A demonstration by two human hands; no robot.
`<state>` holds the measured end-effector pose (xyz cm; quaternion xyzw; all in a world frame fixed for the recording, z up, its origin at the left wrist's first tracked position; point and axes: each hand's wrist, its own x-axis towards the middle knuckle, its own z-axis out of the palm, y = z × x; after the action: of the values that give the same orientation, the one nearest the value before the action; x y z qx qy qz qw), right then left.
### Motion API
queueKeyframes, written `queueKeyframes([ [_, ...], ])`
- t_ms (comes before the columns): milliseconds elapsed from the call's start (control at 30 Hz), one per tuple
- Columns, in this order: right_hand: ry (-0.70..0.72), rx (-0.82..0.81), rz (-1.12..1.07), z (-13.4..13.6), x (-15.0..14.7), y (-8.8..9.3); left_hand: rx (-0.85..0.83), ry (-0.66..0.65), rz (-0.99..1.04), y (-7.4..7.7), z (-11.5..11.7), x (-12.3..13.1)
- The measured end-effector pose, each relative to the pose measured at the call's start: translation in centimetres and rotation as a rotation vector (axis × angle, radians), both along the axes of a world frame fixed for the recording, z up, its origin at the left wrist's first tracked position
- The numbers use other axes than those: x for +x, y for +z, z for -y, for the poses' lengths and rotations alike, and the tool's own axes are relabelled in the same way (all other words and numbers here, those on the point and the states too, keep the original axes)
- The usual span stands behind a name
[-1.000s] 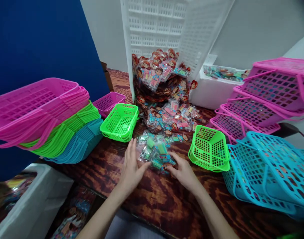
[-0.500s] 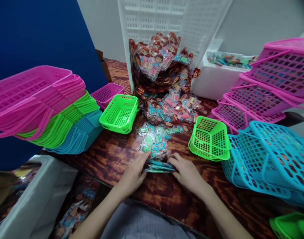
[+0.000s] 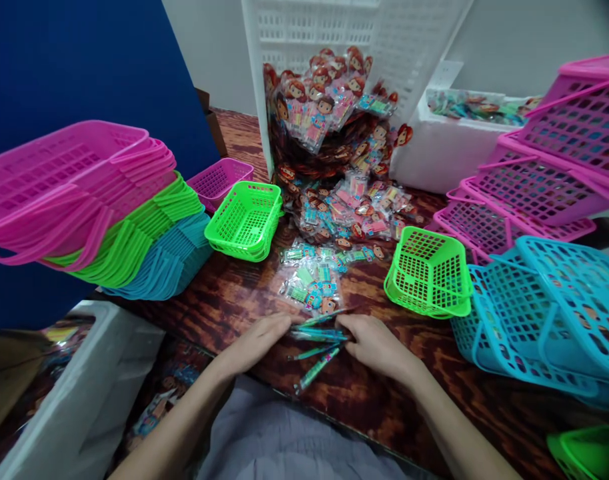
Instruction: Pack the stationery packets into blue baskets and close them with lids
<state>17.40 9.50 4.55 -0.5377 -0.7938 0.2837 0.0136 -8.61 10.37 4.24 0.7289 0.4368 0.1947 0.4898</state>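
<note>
A loose bundle of small clear-wrapped packets (image 3: pixel 317 333), seen edge-on in green and blue, stands between my two hands just above the table's front edge. My left hand (image 3: pixel 262 339) closes on the bundle's left end, its fingers together and its fingertips partly hidden. At the other end my right hand (image 3: pixel 377 343) pinches the packets between thumb and fingers. One packet (image 3: pixel 315 372) slants out of the bundle toward me. Right behind the hands lie more flat packets (image 3: pixel 312 277) with cartoon figures and blue and green pieces.
Behind is a heap of packets (image 3: pixel 354 207) spilling from a white crate (image 3: pixel 314 30). Green baskets stand left (image 3: pixel 247 220) and right (image 3: pixel 427 270). Nested baskets (image 3: pixel 129 220) fill the left side; filled pink (image 3: pixel 529 187) and blue baskets (image 3: pixel 514 320) crowd the right. A foam box (image 3: pixel 79 393) sits below left.
The packets, a tidy stack before, are now fanned apart, with some jutting toward me. My left hand has shifted slightly left and its fingers are straighter. The view has moved a little.
</note>
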Motion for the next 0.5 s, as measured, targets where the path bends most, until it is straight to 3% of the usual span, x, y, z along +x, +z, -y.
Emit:
queueKeyframes([
  [133, -0.045, 0.0, 0.032, -0.2, -0.1, -0.2, 0.223, -0.046, -0.162, 0.8, 1.9, 0.8],
  [300, -0.084, 0.001, 0.006, 0.6, -0.7, -0.4, 0.532, 0.033, -0.286, -2.5, 4.5, 2.5],
  [400, -0.097, 0.011, -0.049, 1.8, 0.0, 0.2, 0.567, 0.082, -0.218, -4.1, 4.4, 2.0],
  [500, -0.171, 0.129, -0.194, 2.4, 1.3, 0.4, 0.534, 0.074, -0.194, -4.7, 3.5, 1.1],
])
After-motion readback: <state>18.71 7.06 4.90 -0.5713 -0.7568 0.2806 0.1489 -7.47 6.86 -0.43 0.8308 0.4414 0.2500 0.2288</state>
